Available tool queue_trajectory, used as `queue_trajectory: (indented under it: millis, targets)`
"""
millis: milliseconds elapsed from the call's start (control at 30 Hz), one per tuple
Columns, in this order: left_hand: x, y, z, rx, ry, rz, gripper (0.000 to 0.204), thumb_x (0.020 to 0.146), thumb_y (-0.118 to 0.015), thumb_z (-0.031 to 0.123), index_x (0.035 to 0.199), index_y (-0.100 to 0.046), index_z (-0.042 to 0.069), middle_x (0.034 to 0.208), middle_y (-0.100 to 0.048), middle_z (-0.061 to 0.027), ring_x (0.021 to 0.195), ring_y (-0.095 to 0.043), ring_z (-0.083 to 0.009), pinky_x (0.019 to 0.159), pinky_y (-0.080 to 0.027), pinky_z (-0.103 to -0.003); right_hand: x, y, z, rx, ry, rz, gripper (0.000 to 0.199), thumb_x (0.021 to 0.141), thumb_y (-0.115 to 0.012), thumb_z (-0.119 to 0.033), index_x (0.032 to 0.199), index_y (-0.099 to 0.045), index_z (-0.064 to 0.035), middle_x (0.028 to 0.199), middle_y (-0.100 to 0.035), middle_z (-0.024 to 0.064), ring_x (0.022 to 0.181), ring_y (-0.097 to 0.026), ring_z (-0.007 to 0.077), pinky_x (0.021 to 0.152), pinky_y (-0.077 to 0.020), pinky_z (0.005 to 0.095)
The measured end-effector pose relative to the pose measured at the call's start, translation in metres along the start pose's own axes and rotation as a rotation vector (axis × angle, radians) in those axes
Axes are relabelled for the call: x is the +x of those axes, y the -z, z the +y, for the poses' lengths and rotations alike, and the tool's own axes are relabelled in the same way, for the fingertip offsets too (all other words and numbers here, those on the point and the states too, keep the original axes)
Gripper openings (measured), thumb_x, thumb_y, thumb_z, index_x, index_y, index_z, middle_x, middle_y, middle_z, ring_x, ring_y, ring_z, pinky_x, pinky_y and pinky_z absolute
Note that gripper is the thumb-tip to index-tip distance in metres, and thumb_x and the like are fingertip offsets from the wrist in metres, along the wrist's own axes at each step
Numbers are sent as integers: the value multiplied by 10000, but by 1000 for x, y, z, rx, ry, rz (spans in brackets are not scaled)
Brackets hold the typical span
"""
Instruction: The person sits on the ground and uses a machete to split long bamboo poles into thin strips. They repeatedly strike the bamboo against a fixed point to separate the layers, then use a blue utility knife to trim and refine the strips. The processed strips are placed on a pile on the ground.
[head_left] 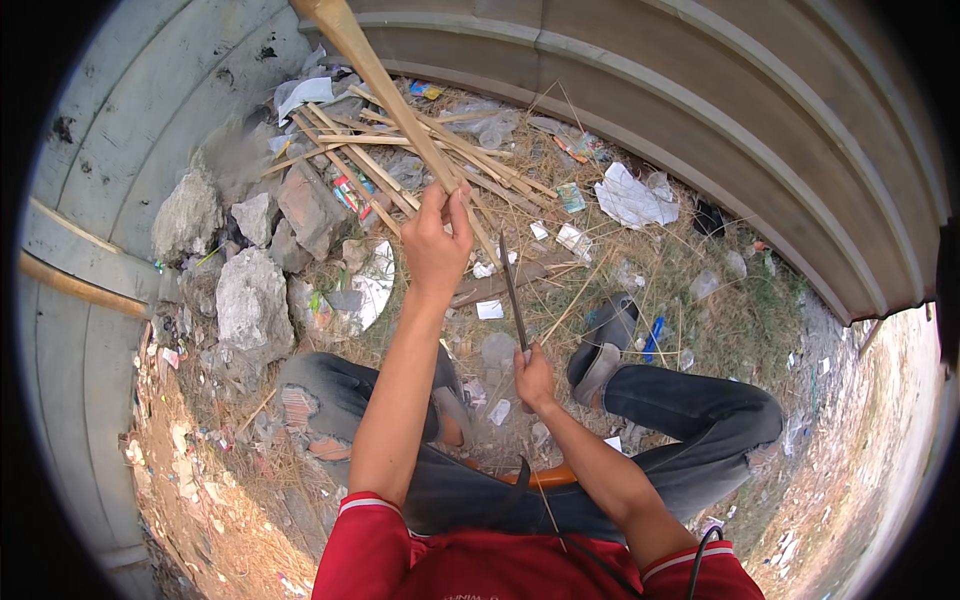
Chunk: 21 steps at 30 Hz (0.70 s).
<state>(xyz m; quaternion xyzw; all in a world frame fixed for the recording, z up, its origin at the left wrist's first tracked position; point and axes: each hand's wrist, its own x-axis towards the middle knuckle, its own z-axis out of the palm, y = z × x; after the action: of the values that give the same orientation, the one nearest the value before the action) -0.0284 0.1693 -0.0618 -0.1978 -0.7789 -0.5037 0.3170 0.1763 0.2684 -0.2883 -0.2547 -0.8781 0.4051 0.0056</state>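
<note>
Left hand: the left hand (436, 238) is raised at the end of a nearly straight bare forearm, fingers and thumb curled shut around the long pale split-bamboo strip (385, 85), gripping it near its lower end.
Bamboo strip: it rises slantwise from the fist up and to the left, widening toward the picture's top edge, well off the ground.
Right hand: the right hand (533, 377) sits lower and nearer the body, elbow bent, closed on the handle of a dark slim-bladed knife (514, 300).
Knife: the blade points up and slightly left, its tip near the lower end of the bamboo strip, just right of the left wrist; whether it touches the strip cannot be told.
Body: the person sits with knees apart in torn grey jeans (690, 410) and a red shirt (450, 565), one grey shoe (602, 350) planted by the right hand.
Ground ahead: a loose heap of cut bamboo slats (400, 165) lies beyond the left hand, with grey rocks (250, 300) to its left and paper litter (632, 197) on dry straw.
Backdrop: a curved grey corrugated metal wall (700, 90) closes the far side.
</note>
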Motion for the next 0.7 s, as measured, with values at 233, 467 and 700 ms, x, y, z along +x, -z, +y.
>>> queue_trajectory:
  millis: [233, 467, 700]
  targets:
    - [0, 5, -10, 48, 48, -45, 126, 974, -575, 13, 1081, -623, -31, 935, -760, -131, 851, -759, -209, 684, -617, -314, 24, 47, -84, 322, 45, 167, 271, 996, -575, -252, 1086, -545, 2, 797, -679, 246, 764, -668, 461, 662, -484, 507]
    - [3, -4, -4, -60, -16, -55, 100, 950, -595, 15, 1046, -618, 0, 899, -742, -168, 792, -752, -288, 637, -592, -360, 8, 28, -27, 153, 14, 54, 248, 1003, -563, -228, 1118, -534, -10, 766, -678, 214, 692, -674, 396, 605, -507, 447]
    - [11, 4, -2, -109, 144, -187, 99, 995, -560, 84, 1047, -603, 11, 886, -735, -160, 788, -735, -331, 651, -557, -385, 25, -15, 80, 162, -204, -154, 300, 995, -565, -269, 1080, -545, 19, 702, -633, 156, 488, -609, 277, 512, -540, 416]
